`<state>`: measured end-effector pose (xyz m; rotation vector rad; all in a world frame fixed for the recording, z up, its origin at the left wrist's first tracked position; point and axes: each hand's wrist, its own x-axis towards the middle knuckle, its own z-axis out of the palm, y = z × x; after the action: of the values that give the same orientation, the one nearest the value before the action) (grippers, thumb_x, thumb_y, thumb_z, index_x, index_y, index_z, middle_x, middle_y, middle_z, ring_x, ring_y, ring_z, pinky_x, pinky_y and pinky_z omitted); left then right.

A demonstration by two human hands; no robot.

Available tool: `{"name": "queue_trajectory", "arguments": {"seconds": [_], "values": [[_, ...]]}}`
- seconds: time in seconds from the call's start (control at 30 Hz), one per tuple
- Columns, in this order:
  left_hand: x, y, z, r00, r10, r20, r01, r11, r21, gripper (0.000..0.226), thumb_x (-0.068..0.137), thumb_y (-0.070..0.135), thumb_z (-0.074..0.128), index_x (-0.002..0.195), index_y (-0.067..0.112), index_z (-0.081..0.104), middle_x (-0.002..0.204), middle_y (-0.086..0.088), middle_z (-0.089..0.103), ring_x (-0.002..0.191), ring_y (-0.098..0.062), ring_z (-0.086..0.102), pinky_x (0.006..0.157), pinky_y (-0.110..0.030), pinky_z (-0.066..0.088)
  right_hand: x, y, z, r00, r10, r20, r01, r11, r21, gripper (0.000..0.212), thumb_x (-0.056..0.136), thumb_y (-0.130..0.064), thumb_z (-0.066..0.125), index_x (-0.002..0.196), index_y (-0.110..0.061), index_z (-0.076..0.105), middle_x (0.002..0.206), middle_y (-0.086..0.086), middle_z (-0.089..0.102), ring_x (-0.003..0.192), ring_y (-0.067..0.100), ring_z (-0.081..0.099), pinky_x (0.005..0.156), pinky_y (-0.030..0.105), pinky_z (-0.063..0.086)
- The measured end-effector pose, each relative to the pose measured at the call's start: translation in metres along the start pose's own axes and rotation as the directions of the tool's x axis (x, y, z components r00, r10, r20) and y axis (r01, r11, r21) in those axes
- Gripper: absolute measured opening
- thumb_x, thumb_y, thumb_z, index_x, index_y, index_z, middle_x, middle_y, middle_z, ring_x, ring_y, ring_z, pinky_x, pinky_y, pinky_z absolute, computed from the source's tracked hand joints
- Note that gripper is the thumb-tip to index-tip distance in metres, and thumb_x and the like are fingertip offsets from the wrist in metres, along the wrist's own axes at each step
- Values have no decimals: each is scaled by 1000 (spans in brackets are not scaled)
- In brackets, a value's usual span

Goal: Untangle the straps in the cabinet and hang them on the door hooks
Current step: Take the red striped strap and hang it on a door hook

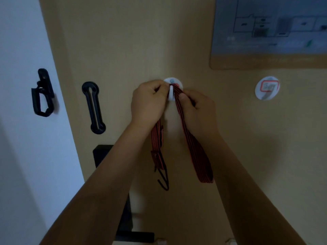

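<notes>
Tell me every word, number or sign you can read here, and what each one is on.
Nothing can be read for certain.
Wall plaque: a floor-plan style diagram with lines of text beneath, too blurred to read.
Right round hook: a red-outlined mark with characters inside, too blurred to read.
Middle round hook: print mostly hidden by the hands and the strap.

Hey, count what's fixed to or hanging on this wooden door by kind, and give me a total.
Round white adhesive hooks: 2, one under the hands, one bare
Red-and-black striped elastic strap: 1, held by left hand and right hand
Black slotted door plate: 1
Blue-grey floor-plan sign: 1
Total: 5
</notes>
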<state>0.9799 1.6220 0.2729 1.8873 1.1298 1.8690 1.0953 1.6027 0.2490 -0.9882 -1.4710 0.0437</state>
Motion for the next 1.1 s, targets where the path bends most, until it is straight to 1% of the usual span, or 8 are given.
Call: {"name": "queue_trajectory", "arguments": {"seconds": [0.13, 0.23, 0.43, 0.57, 0.67, 0.8, 0.93, 1.1], "values": [[-6, -3, 1, 998, -53, -42, 52, 999, -14, 21, 83, 27, 57, 79, 16, 75, 80, -5, 73, 82, -20, 67, 78, -41, 53, -5, 7, 3, 992, 112, 54, -117, 987, 107, 21, 92, -15, 50, 83, -10, 69, 66, -6, 57, 67, 10, 52, 69, 30, 42], [-27, -10, 9, 991, 10, -136, -15, 999, -33, 24, 86, 24, 55, 99, 17, 73, 89, 1, 70, 80, -4, 64, 79, -22, 52, -17, 6, 10, 997, 72, -2, -71, 995, 75, 22, 92, -16, 49, 76, -14, 64, 57, -12, 50, 56, 1, 47, 59, 23, 36], [-53, -23, 15, 981, 108, -160, -117, 992, -46, 32, 91, 13, 50, 121, 13, 61, 105, 8, 60, 92, 19, 52, 85, -2, 38, -43, -1, 16, 990, -111, -84, 100, 987, -128, 28, 92, -18, 43, 105, -6, 65, 82, -3, 64, 77, 7, 51, 70, 21, 39], [-78, -27, 13, 982, 138, -133, -138, 990, 9, 34, 92, 13, 48, 125, 15, 56, 113, 9, 59, 103, 8, 54, 95, -13, 42, -54, -2, 12, 991, 124, -47, -119, 988, 96, 20, 96, -20, 47, 86, -17, 64, 59, -20, 42, 63, -21, 47, 58, 0, 34], [-100, -35, 14, 982, 129, -135, -121, 991, 62, 34, 92, 16, 49, 125, 22, 48, 115, 11, 58, 109, -9, 58, 99, -40, 46, -71, 5, 13, 976, 216, 12, -215, 963, 162, 21, 97, -30, 43, 79, -28, 54, 61, -29, 53, 59, -12, 49, 55, 3, 35], [-126, -53, 9, 979, 181, -94, -171, 979, 111, 34, 93, 10, 49, 126, 18, 47, 117, 9, 61, 107, -7, 61, 95, -40, 49, -104, 15, 17, 997, -68, -32, 65, 994, -87, 31, 96, -23, 43, 118, -7, 57, 91, -9, 52, 80, 0, 39, 69, 5, 30], [-163, -69, 0, 980, 192, -56, -179, 966, 188, 36, 89, 0, 53, 123, 10, 47, 113, 11, 57, 105, 19, 50, 91, 0, 35, -132, 35, 21, 969, -246, 1, 246, 967, -60, 21, 91, -7, 51, 99, 7, 66, 71, 1, 57, 67, 4, 49, 60, 27, 40], [-205, -84, -18, 993, -114, 22, 104, 957, 273, 50, 89, 23, 47, 136, 15, 33, 113, 8, 56, 99, 1, 47, 93, -8, 36, -184, 52, 30, 893, -431, 127, 448, 877, -174, 35, 95, -21, 42, 91, -2, 70, 80, 12, 65, 76, 21, 54, 64, 32, 52]]}}
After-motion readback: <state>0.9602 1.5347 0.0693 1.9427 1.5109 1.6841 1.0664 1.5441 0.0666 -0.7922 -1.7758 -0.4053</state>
